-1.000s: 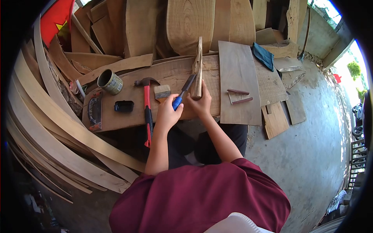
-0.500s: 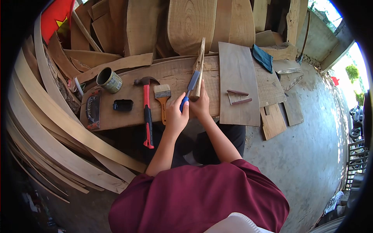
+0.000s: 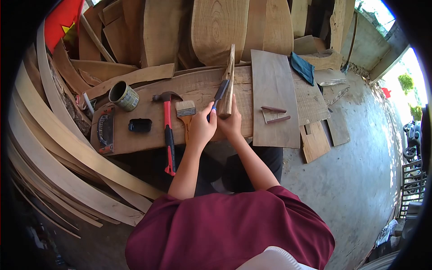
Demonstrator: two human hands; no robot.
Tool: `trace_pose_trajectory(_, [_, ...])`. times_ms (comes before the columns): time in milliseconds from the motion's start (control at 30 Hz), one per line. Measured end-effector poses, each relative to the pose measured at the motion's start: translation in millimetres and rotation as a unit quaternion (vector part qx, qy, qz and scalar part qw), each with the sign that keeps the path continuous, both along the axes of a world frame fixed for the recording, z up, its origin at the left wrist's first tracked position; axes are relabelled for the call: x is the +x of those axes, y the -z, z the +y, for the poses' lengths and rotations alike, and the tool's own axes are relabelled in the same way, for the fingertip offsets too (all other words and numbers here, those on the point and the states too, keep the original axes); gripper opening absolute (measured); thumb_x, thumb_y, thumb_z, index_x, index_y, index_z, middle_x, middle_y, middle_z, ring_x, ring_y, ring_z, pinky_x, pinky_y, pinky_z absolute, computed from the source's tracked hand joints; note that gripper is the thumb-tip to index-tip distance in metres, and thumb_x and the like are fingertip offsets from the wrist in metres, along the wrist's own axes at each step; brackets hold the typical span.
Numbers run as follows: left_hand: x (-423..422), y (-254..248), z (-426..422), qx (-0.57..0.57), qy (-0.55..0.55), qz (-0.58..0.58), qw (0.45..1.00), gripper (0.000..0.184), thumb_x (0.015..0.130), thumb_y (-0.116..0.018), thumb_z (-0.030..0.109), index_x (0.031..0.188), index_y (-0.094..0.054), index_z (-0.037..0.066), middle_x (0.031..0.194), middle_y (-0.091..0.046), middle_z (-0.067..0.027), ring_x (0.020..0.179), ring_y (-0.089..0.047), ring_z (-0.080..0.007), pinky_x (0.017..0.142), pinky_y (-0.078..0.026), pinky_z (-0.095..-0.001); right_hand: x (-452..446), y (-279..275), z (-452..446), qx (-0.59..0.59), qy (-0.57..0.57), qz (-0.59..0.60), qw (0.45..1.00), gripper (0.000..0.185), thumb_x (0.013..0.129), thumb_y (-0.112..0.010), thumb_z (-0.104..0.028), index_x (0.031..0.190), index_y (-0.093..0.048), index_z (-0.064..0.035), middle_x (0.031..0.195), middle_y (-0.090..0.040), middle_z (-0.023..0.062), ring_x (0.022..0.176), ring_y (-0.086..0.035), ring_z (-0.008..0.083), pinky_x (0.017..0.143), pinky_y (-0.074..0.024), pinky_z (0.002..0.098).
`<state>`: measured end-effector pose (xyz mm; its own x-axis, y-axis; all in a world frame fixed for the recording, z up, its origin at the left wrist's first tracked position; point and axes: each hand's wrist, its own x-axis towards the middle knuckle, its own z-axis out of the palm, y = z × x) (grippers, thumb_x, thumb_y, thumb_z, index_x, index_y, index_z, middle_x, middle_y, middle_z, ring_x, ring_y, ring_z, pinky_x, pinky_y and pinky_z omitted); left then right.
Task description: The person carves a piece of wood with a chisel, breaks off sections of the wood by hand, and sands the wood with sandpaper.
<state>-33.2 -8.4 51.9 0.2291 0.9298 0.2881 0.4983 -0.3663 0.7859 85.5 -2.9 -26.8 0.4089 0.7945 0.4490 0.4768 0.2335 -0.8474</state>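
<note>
Narrow wood piece [image 3: 229,92], just one, points away from the person above the near half of the workbench [image 3: 150,101], its near end in the right hand [image 3: 231,124]. That hand's fingers are clamped around the wood, the thumb side to the left and fingertips along the right; some of them are hidden behind it. One chisel [image 3: 220,91] is in the left hand [image 3: 202,128], whose fingers are closed together around the blue handle. Its single blade lies along the left side of the wood; whether the edge touches cannot be told.

Left of the hands, five separate items sit on the workbench: one brush [image 3: 185,111] just beside the left hand, one red-and-black hammer [image 3: 168,128] with its handle reaching past the near edge, one small black container [image 3: 140,125], one open can [image 3: 124,96] and one black-handled tool [image 3: 106,130] near the left end.

To the right, one flat board [image 3: 275,87] lies across the workbench, bearing two dark strips [image 3: 276,119] set apart from each other. One blue cloth [image 3: 303,68] lies near its far right corner. One notched board [image 3: 316,143] is at lower right, and several upright boards [image 3: 219,29] stand behind.
</note>
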Motion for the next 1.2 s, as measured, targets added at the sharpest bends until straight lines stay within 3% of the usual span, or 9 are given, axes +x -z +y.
trace_pose_trajectory(433, [-3,13,-1,0.021,0.002,0.022,1.0,0.032,0.093,-0.05,0.019,0.118,-0.058,-0.001,0.094,-0.063,-0.0263,0.089,-0.063,-0.037,0.073,-0.049,-0.0385,0,-1,0,-0.02,0.002,0.011,1.0,0.098,0.064,-0.078,-0.02,0.143,-0.024,0.0006,0.106,-0.062,0.0259,0.094,-0.064,0.0382,0.076,-0.0524,0.0412])
trace_pose_trajectory(533, [-12,14,-1,0.078,0.019,0.005,0.997,0.033,0.094,-0.05,0.019,0.119,-0.057,0.0,0.087,-0.065,-0.0226,0.08,-0.066,-0.0303,0.07,-0.048,-0.0357,0,2,2,0.02,0.013,-0.001,1.0,0.097,0.065,-0.079,-0.026,0.143,-0.026,-0.0025,0.103,-0.064,0.0239,0.092,-0.065,0.0357,0.076,-0.0524,0.0398])
trace_pose_trajectory(667, [-14,18,6,-0.016,0.017,-0.002,1.0,0.034,0.095,-0.05,0.021,0.122,-0.057,0.001,0.071,-0.06,-0.013,0.065,-0.057,-0.0137,0.065,-0.046,-0.0298,-1,5,3,0.035,0.015,-0.014,0.999,0.097,0.065,-0.079,-0.026,0.143,-0.026,-0.0024,0.105,-0.063,0.0238,0.094,-0.065,0.0355,0.077,-0.0523,0.0398])
trace_pose_trajectory(767, [-16,17,5,-0.032,0.031,-0.014,0.999,0.034,0.095,-0.05,0.021,0.122,-0.057,0.001,0.071,-0.061,-0.0142,0.065,-0.059,-0.015,0.066,-0.047,-0.0303,2,2,2,-0.007,0.007,-0.008,1.0,0.099,0.064,-0.077,-0.021,0.143,-0.022,0.0018,0.106,-0.061,0.0276,0.094,-0.063,0.04,0.077,-0.0518,0.0416])
trace_pose_trajectory(833, [-14,6,-3,-0.034,0.018,-0.019,0.999,0.033,0.092,-0.05,0.021,0.118,-0.059,0.003,0.091,-0.062,-0.0276,0.086,-0.062,-0.0405,0.074,-0.05,-0.0412,2,5,3,0.004,0.004,-0.013,1.0,0.099,0.064,-0.077,-0.021,0.143,-0.022,0.0018,0.106,-0.061,0.0278,0.093,-0.063,0.0402,0.077,-0.0519,0.0418])
trace_pose_trajectory(967, [1,17,5,0.02,-0.002,-0.015,1.0,0.033,0.093,-0.049,0.021,0.118,-0.059,0.003,0.091,-0.063,-0.027,0.086,-0.062,-0.0403,0.074,-0.05,-0.0417,0,-3,1,-0.041,0.009,0.015,0.999,0.099,0.064,-0.077,-0.021,0.143,-0.022,0.0017,0.106,-0.061,0.0274,0.093,-0.063,0.0401,0.076,-0.052,0.0421])
trace_pose_trajectory(1067, [0,8,-1,0.054,-0.008,0.037,0.998,0.034,0.094,-0.05,0.022,0.121,-0.057,0.001,0.073,-0.063,-0.017,0.07,-0.065,-0.024,0.067,-0.048,-0.033,1,-2,0,-0.023,0.005,0.007,1.0,0.099,0.064,-0.077,-0.022,0.143,-0.021,0.0016,0.105,-0.061,0.0269,0.092,-0.063,0.0401,0.075,-0.0519,0.0421])
trace_pose_trajectory(1133, [-13,7,1,-0.036,0.027,-0.009,0.999,0.033,0.093,-0.048,0.021,0.119,-0.059,0.003,0.091,-0.062,-0.0273,0.087,-0.061,-0.0409,0.074,-0.05,-0.0418,1,1,1,-0.01,0.009,-0.002,1.0,0.099,0.064,-0.077,-0.023,0.143,-0.021,0.0015,0.105,-0.061,0.0268,0.093,-0.063,0.0399,0.076,-0.0518,0.0421])
trace_pose_trajectory(1200, [-12,10,9,-0.049,0.032,-0.006,0.998,0.033,0.093,-0.048,0.022,0.119,-0.058,0.003,0.091,-0.062,-0.0275,0.087,-0.061,-0.0412,0.075,-0.049,-0.0415,3,2,3,0.003,0.007,-0.01,1.0,0.1,0.064,-0.077,-0.023,0.143,-0.021,0.0015,0.105,-0.061,0.0267,0.093,-0.063,0.0398,0.076,-0.0517,0.0421])
